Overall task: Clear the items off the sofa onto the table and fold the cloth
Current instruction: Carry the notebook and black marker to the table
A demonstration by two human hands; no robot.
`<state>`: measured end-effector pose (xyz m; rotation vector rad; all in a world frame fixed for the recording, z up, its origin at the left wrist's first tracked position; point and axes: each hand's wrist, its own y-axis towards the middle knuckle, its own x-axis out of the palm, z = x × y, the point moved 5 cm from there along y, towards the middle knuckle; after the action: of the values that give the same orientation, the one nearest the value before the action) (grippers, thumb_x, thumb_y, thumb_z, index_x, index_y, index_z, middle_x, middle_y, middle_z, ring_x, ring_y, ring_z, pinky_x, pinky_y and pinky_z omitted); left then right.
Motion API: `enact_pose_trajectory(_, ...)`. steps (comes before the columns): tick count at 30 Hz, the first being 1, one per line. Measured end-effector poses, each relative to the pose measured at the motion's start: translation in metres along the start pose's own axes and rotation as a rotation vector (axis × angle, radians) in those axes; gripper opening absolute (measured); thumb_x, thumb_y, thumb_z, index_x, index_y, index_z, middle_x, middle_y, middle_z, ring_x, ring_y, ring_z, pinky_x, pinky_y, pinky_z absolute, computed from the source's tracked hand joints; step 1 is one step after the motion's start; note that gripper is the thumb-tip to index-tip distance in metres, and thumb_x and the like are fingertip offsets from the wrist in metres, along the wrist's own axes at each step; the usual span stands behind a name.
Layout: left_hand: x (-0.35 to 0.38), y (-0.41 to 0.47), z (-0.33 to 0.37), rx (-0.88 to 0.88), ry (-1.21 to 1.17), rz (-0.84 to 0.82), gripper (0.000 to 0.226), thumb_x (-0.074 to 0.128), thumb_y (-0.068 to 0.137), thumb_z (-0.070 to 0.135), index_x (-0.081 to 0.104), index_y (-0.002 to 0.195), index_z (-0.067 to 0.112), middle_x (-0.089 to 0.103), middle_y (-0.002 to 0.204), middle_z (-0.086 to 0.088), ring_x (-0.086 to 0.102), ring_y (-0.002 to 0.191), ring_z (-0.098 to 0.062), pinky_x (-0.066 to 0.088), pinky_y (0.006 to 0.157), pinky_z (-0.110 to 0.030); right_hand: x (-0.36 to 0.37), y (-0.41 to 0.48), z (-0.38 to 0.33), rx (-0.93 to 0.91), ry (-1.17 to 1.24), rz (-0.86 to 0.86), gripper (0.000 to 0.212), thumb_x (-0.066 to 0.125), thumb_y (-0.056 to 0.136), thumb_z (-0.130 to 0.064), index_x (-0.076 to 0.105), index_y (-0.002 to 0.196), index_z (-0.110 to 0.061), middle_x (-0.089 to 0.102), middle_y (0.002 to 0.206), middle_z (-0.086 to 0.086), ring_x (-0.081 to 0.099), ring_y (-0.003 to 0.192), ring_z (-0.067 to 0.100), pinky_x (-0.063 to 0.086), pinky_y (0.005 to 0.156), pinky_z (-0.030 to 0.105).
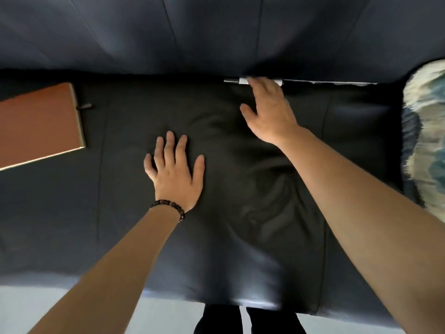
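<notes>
I look down on a dark leather sofa seat (240, 237). My left hand (174, 169), with a bead bracelet at the wrist, rests flat on the cushion with fingers spread. My right hand (269, 109) reaches to the crease between seat and backrest, fingers straight, its fingertips touching a thin silver and white pen-like item (232, 80) lying in that crease. A brown notebook (38, 124) lies on the seat at the far left. A fluffy white and teal cloth (426, 131) sits at the right edge.
The sofa backrest (216, 32) fills the top of the view. Pale floor (36, 304) shows at the lower left, and my dark trouser legs (221, 319) stand against the seat's front edge. No table is in view.
</notes>
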<state>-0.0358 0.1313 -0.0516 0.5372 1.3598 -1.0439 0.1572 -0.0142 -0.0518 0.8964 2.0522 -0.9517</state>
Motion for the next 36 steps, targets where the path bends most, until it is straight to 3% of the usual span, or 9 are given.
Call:
enact_pose_trajectory(7, 0.009, 0.004, -0.004, 0.004, 0.009, -0.065, 0.066, 0.019, 0.096, 0.057, 0.025, 0.151, 0.02, 0.015, 0.161, -0.006, 0.006, 0.149, -0.027, 0.003, 0.116, -0.056, 0.006, 0.027, -0.008, 0.087, -0.331, 0.069, 0.045, 0.05, 0.099, -0.035, 0.044, 0.14, -0.018, 0.038, 0.139, 0.012, 0.037, 0.124, 0.037, 0.033, 0.103, 0.05)
enact_pose_trajectory(10, -0.003, 0.003, -0.004, 0.027, -0.056, -0.089, 0.067, 0.026, 0.095, 0.058, 0.026, 0.151, 0.022, 0.015, 0.161, -0.005, 0.006, 0.149, -0.027, 0.002, 0.117, -0.054, 0.003, 0.021, -0.011, 0.126, -0.372, 0.101, 0.035, 0.048, 0.101, -0.03, 0.051, 0.133, -0.016, 0.043, 0.132, 0.015, 0.04, 0.12, 0.036, 0.031, 0.102, 0.046)
enact_pose_trajectory(14, -0.036, 0.005, -0.027, 0.192, -0.101, -0.025, 0.051, 0.047, 0.093, 0.045, 0.051, 0.137, 0.019, 0.04, 0.15, -0.007, 0.034, 0.139, -0.029, 0.022, 0.108, -0.05, 0.021, -0.006, -0.054, 0.058, -0.203, 0.105, 0.029, 0.047, 0.102, -0.033, 0.055, 0.125, -0.018, 0.046, 0.131, 0.013, 0.044, 0.118, 0.035, 0.034, 0.098, 0.046)
enact_pose_trajectory(16, -0.05, 0.007, -0.056, 0.187, -0.062, 0.031, 0.048, 0.054, 0.09, 0.04, 0.057, 0.13, 0.015, 0.044, 0.145, -0.012, 0.042, 0.132, -0.032, 0.03, 0.104, -0.051, 0.043, -0.03, -0.079, 0.025, -0.116, 0.104, 0.031, 0.046, 0.102, -0.032, 0.055, 0.128, -0.017, 0.046, 0.139, 0.011, 0.046, 0.121, 0.034, 0.037, 0.097, 0.047)
enact_pose_trajectory(21, -0.073, 0.035, -0.153, -0.025, 0.138, 0.128, 0.071, 0.052, 0.089, 0.048, 0.037, 0.145, 0.007, 0.02, 0.156, -0.024, 0.021, 0.142, -0.043, 0.021, 0.112, -0.058, 0.068, -0.048, -0.088, 0.12, -0.08, 0.226, 0.032, 0.043, 0.105, -0.026, 0.054, 0.131, -0.011, 0.044, 0.151, 0.01, 0.045, 0.135, 0.028, 0.03, 0.109, 0.043)
enact_pose_trajectory(25, -0.069, 0.061, -0.2, -0.263, 0.194, 0.007, 0.102, 0.027, 0.079, 0.084, 0.006, 0.155, 0.019, -0.004, 0.161, -0.017, -0.006, 0.148, -0.038, -0.003, 0.116, -0.057, 0.072, -0.047, -0.086, 0.085, -0.134, 0.24, 0.033, 0.041, 0.105, -0.026, 0.054, 0.13, -0.009, 0.047, 0.148, 0.012, 0.047, 0.135, 0.029, 0.03, 0.11, 0.043)
enact_pose_trajectory(29, -0.059, 0.052, -0.184, -0.313, 0.123, 0.022, 0.097, 0.021, 0.08, 0.084, 0.005, 0.155, 0.023, -0.002, 0.162, -0.014, -0.005, 0.148, -0.036, -0.001, 0.117, -0.059, 0.072, -0.047, -0.086, 0.1, -0.164, 0.232, 0.034, 0.039, 0.106, -0.028, 0.052, 0.132, -0.011, 0.047, 0.149, 0.01, 0.045, 0.136, 0.026, 0.028, 0.112, 0.04)
enact_pose_trajectory(36, -0.036, -0.031, -0.091, -0.158, 0.072, -0.106, 0.1, 0.023, 0.083, 0.079, 0.003, 0.155, 0.013, -0.004, 0.16, -0.022, -0.005, 0.147, -0.041, 0.006, 0.116, -0.059, 0.06, -0.059, -0.086, 0.089, 0.009, 0.222, 0.029, 0.05, 0.102, -0.024, 0.054, 0.126, -0.009, 0.055, 0.141, 0.008, 0.053, 0.127, 0.026, 0.033, 0.109, 0.039)
